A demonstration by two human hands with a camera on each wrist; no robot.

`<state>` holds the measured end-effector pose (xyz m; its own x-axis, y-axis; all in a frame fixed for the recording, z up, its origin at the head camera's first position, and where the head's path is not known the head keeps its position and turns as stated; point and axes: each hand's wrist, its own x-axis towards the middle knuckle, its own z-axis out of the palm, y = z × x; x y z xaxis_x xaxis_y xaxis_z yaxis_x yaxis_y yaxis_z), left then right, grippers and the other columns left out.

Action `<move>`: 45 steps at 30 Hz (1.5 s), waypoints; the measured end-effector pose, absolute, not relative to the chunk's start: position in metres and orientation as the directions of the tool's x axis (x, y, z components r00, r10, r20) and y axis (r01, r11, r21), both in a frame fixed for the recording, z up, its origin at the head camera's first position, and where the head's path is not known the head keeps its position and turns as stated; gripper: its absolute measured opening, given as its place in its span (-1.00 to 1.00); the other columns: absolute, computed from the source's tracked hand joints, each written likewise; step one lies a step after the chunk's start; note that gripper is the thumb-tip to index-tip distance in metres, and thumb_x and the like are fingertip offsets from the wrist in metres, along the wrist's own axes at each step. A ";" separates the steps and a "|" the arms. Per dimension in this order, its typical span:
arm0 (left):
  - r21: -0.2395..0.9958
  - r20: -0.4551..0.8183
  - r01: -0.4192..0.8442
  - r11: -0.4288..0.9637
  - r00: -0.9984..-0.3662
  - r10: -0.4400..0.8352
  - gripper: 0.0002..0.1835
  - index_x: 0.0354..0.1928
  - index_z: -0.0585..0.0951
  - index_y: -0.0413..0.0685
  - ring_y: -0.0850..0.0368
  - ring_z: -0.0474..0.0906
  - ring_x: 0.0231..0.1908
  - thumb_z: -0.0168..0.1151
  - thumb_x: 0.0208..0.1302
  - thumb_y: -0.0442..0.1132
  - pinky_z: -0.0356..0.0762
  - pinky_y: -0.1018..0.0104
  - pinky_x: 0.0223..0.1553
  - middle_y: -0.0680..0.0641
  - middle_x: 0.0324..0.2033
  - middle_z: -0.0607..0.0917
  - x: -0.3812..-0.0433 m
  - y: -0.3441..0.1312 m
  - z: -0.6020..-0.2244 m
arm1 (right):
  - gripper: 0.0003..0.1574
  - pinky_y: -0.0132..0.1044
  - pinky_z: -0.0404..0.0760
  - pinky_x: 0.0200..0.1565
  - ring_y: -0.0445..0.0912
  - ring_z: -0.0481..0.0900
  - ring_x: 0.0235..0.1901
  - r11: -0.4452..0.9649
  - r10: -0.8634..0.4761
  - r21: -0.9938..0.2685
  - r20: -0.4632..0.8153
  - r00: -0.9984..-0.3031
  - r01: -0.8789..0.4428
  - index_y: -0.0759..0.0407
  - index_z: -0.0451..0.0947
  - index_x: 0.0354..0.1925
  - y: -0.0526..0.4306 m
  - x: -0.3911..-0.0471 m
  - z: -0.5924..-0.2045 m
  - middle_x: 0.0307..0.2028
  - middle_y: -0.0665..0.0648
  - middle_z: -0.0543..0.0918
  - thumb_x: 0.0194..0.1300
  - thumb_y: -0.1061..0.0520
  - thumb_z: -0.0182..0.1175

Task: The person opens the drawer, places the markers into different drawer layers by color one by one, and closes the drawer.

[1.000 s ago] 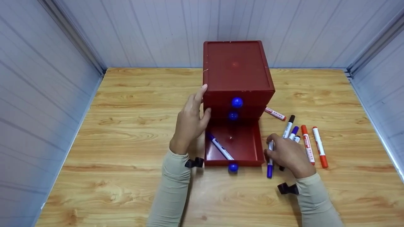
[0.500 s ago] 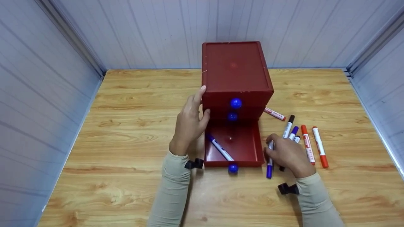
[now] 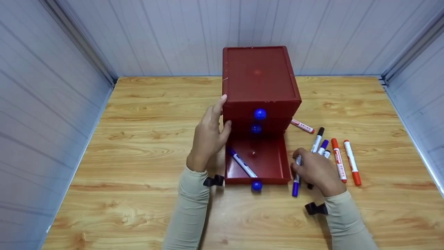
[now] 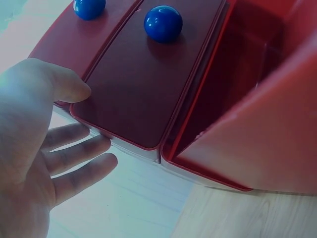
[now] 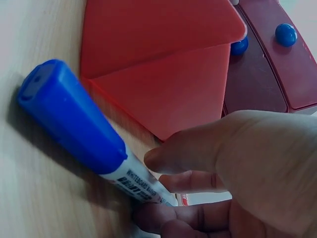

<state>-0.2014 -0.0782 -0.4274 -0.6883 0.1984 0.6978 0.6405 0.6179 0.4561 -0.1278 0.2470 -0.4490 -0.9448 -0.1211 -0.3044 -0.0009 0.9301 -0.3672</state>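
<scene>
A dark red drawer cabinet (image 3: 258, 74) with blue ball knobs stands on the table, its bottom drawer (image 3: 270, 163) pulled out. One blue-capped marker (image 3: 244, 163) lies in that drawer. My left hand (image 3: 207, 135) rests against the cabinet's left side, fingers fairly straight, thumb (image 4: 72, 87) at the front edge. Right of the drawer, my right hand (image 3: 319, 170) pinches a blue-capped whiteboard marker (image 5: 136, 178) between thumb and fingers. The marker's cap (image 5: 74, 116) points toward the near side, close over the table; its far end is hidden by the fingers.
Beyond my right hand lie a black-capped marker (image 3: 317, 139) and a blue-capped one (image 3: 323, 147). Two red markers, one (image 3: 339, 160) beside the other (image 3: 352, 162), lie farther right. Another red-capped marker (image 3: 302, 125) lies by the cabinet's right side. Panelled walls (image 3: 173, 38) enclose the table.
The capped end of the marker in my right hand has shifted very slightly left. Both hands otherwise stay in place, and the drawer remains pulled out.
</scene>
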 end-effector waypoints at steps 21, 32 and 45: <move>0.451 0.691 0.631 0.631 -0.694 0.200 -0.23 0.52 0.16 0.12 0.01 0.60 0.00 0.23 0.33 -0.31 0.62 0.14 -0.03 -0.18 0.02 0.60 -0.200 -0.079 -0.429 | -0.30 -0.17 0.38 -0.67 -0.05 0.47 -0.67 0.921 -0.138 -0.387 -0.196 -0.971 -0.053 0.17 0.33 0.36 0.248 -0.127 -0.449 -0.58 0.10 0.54 0.27 0.06 0.18; 0.459 0.685 0.631 0.625 -0.700 0.203 -0.23 0.53 0.15 0.13 0.02 0.59 0.02 0.22 0.34 -0.29 0.61 0.14 -0.01 -0.17 0.04 0.59 -0.200 -0.079 -0.427 | -0.11 -0.18 0.45 -0.59 -0.06 0.52 -0.62 0.904 -0.103 -0.426 -0.268 -0.958 0.022 0.22 0.15 0.48 0.249 -0.129 -0.444 -0.53 0.09 0.55 0.28 -0.01 0.16; 0.459 0.690 0.633 0.624 -0.696 0.199 -0.23 0.53 0.16 0.12 0.01 0.59 0.01 0.22 0.33 -0.29 0.61 0.12 -0.03 -0.18 0.02 0.60 -0.200 -0.079 -0.428 | -0.13 -0.19 0.44 -0.56 -0.07 0.49 -0.57 0.855 -0.086 -0.519 -0.146 -0.986 0.002 0.19 0.14 0.48 0.253 -0.126 -0.430 -0.38 0.09 0.58 0.29 0.05 0.15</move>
